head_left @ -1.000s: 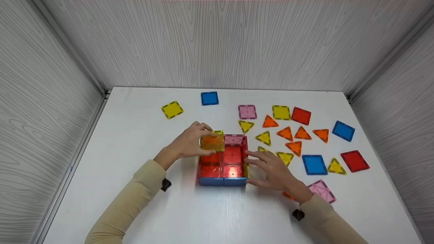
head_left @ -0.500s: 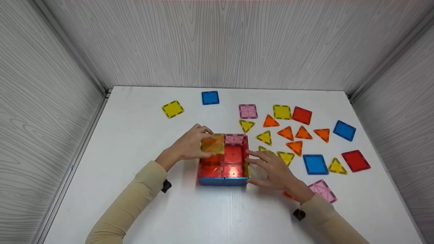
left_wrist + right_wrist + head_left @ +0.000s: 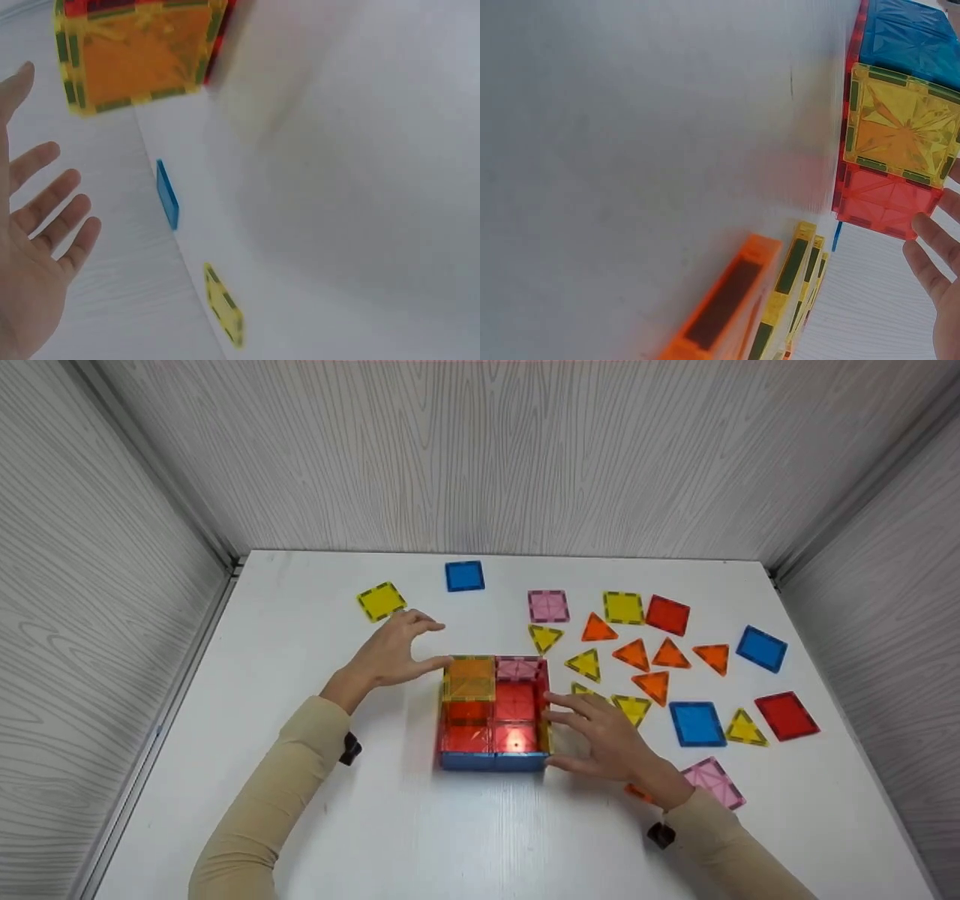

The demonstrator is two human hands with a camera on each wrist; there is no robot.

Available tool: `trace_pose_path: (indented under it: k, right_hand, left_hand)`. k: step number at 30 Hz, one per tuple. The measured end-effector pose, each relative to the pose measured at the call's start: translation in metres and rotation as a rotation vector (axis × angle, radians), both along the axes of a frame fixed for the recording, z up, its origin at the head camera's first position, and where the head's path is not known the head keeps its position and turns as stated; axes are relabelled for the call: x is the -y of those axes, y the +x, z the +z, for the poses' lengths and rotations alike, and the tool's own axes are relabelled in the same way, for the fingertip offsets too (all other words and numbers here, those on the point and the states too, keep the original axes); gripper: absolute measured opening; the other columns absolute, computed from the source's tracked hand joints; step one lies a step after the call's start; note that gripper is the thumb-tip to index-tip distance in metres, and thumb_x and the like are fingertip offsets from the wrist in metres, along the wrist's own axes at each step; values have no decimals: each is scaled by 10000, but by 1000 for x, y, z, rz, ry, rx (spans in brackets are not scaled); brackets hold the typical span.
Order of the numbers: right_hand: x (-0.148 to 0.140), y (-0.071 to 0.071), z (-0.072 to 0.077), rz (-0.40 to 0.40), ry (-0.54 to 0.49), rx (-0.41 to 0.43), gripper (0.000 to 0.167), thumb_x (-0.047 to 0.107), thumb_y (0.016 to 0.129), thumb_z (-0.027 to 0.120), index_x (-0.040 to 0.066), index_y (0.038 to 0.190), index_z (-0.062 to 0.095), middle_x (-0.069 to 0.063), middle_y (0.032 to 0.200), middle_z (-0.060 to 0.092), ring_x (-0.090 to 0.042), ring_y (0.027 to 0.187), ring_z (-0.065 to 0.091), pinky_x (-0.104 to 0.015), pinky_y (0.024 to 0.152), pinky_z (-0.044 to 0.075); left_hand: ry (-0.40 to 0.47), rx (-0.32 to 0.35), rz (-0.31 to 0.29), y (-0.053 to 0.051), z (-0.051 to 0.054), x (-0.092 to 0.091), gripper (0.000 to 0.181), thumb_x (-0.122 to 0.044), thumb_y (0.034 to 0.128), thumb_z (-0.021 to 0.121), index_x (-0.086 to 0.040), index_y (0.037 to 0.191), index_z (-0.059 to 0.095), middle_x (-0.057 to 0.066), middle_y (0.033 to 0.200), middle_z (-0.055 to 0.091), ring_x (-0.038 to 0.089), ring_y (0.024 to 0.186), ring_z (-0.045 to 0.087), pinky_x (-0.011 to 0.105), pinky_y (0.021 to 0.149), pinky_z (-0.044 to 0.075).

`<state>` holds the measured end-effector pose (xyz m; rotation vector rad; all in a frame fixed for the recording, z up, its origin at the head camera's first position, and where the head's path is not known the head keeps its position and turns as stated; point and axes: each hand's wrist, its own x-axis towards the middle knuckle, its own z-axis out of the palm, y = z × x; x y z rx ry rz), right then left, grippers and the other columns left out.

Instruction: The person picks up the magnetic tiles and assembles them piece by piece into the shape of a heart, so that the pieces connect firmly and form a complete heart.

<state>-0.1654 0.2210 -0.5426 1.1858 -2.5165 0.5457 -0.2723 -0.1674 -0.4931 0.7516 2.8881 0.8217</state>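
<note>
Probably at the stage of covering the box (image 3: pixel 493 763), with the yellow tile (image 3: pixel 469 679) apparently lying flat over its far left corner. Holds nothing in the left hand (image 3: pixel 386 649), thumb and fingers apart, just beside that tile. Rests the right hand (image 3: pixel 604 739) at the box's right wall, fingers spread, clamped on nothing. Seems to call next for another square over the uncovered part, perhaps the blue square (image 3: pixel 465 576) or the yellow square (image 3: pixel 381 601) on the counter (image 3: pixel 480 832). Differs from half a second ago in the left hand: then pinching the yellow tile, now released and drawn leftward, leaving it in place.
</note>
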Motion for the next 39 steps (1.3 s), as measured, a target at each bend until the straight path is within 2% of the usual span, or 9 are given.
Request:
trace_pose_path:
  k: [8, 12, 15, 22, 27, 34, 39]
  right_hand:
    - [1, 2, -3, 11, -10, -5, 681, 593, 847, 810, 178, 1376, 694, -76, 1519, 628, -270, 1328, 633, -536, 1040, 576]
    - [1, 2, -3, 7, -9, 6, 677, 620, 868, 777, 212, 1400, 677, -62, 1531, 619, -266, 1340, 627, -524, 1062, 569]
    - [1, 2, -3, 11, -13, 8, 676, 614, 869, 779, 225, 1411, 669, -65, 1532, 618, -271, 1341, 627, -524, 1061, 570]
    - [3, 2, -3, 12, -10, 14, 674, 592, 854, 805, 197, 1387, 683, -58, 1546, 605, -263, 1333, 627, -518, 1055, 574]
    - [2, 2, -2, 4, -2, 5, 681, 604, 857, 799, 203, 1394, 677, -38, 1555, 598, -253, 1314, 630, -512, 1038, 580]
    - [0, 0, -2, 1, 10, 5, 671, 610, 872, 781, 187, 1384, 686, -52, 1547, 607, -262, 1323, 629, -507, 1048, 579]
    - [0, -1, -1, 2, 0, 4, 676, 596, 860, 800, 178, 1380, 692, -86, 1520, 627, -273, 1312, 641, -519, 1035, 584]
  left_hand:
    - [-72, 56, 185, -41, -26, 42, 694, -533, 999, 656, -57, 1497, 571, 222, 1535, 534, 416, 1469, 455, 590, 1258, 355]
    - [-126, 88, 269, -54, -40, 54, 699, -522, 1014, 639, -47, 1518, 541, 238, 1589, 483, 433, 1510, 399, 590, 1279, 314]
    - [-149, 103, 311, -61, -48, 58, 694, -503, 1024, 633, -36, 1526, 527, 253, 1595, 467, 443, 1499, 397, 590, 1276, 316]
    - [-147, 160, 356, -63, -60, 59, 677, -474, 1034, 627, -24, 1528, 521, 265, 1596, 437, 443, 1482, 403, 583, 1282, 309]
    - [-138, 143, 338, -60, -62, 56, 653, -447, 1032, 632, -18, 1516, 538, 259, 1585, 447, 444, 1479, 402, 595, 1277, 305]
    - [-196, 119, 300, -52, -63, 51, 633, -459, 1043, 612, -46, 1518, 546, 246, 1584, 446, 427, 1457, 404, 590, 1269, 318]
    - [-189, 99, 304, -54, -64, 51, 590, -446, 1037, 631, -27, 1451, 597, 252, 1557, 467, 425, 1419, 425, 584, 1251, 341]
